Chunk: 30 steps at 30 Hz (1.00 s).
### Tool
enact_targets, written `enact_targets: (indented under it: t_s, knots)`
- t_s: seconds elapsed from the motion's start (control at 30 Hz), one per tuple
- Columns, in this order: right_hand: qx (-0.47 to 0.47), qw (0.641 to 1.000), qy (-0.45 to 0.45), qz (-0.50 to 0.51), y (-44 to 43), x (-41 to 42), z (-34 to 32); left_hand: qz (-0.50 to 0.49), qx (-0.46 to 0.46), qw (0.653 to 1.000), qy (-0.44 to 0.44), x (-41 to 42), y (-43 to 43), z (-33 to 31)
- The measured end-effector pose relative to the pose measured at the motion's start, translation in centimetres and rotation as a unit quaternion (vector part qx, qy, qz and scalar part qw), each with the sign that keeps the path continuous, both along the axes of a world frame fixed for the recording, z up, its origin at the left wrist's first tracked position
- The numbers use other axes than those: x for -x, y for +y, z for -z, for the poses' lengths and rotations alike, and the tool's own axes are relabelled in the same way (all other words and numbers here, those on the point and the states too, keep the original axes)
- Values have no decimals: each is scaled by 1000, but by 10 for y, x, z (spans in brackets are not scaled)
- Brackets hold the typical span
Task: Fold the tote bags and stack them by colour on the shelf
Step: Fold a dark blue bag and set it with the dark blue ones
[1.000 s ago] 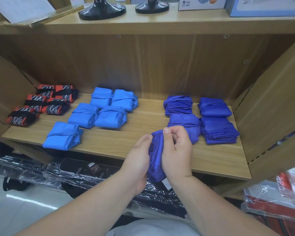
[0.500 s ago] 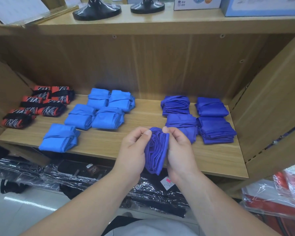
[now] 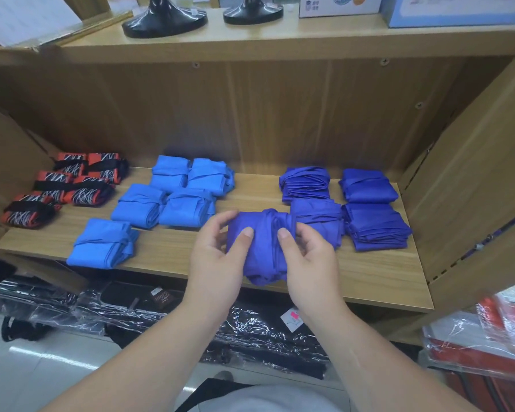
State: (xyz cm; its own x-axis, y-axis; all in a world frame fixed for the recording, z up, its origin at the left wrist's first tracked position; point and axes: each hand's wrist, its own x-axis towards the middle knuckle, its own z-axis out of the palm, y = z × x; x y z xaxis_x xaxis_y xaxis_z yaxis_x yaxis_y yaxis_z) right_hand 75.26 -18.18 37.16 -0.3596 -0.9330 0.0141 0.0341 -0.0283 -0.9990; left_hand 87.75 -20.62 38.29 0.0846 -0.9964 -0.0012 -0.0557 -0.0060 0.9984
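A folded dark blue tote bag (image 3: 263, 248) is held over the front of the wooden shelf (image 3: 378, 275). My left hand (image 3: 217, 257) grips its left side, thumb on top. My right hand (image 3: 306, 263) grips its right side, thumb pressing the fabric. Behind it lie several folded dark blue bags (image 3: 369, 203) on the shelf's right. Several light blue folded bags (image 3: 167, 200) fill the middle. Several red and black patterned bags (image 3: 69, 182) lie at the left.
The upper shelf carries two black round bases (image 3: 164, 20) and boxes (image 3: 455, 8). Wooden side panels (image 3: 473, 179) wall the shelf on both sides. Plastic-wrapped dark goods (image 3: 250, 331) lie below, with red wrapped packs (image 3: 494, 334) at the lower right.
The dark blue bag went from a narrow upright bundle to a wider, flatter one. My hands moved apart to its two sides and forward over the shelf.
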Motion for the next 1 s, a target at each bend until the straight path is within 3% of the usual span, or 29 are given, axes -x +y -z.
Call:
enact_targets:
  t_s: [0.1, 0.23, 0.37, 0.47, 0.63, 1.0]
  knots:
    - [11, 997, 82, 5, -2, -3, 3, 25, -35, 999, 10, 4, 4, 1]
    - [14, 994, 108, -4, -2, -6, -1, 40, -69, 996, 28, 2, 4, 1]
    - [4, 996, 86, -28, 1, -6, 3, 31, -41, 999, 8, 4, 5, -6]
    - [-16, 998, 33, -52, -1, 0, 2, 46, -53, 997, 37, 4, 5, -9]
    - [8, 998, 44, -52, -3, 9, -7, 57, -80, 992, 80, -2, 3, -8]
    - [-41, 991, 12, -127, -3, 12, -12, 82, -8, 997, -13, -6, 13, -4]
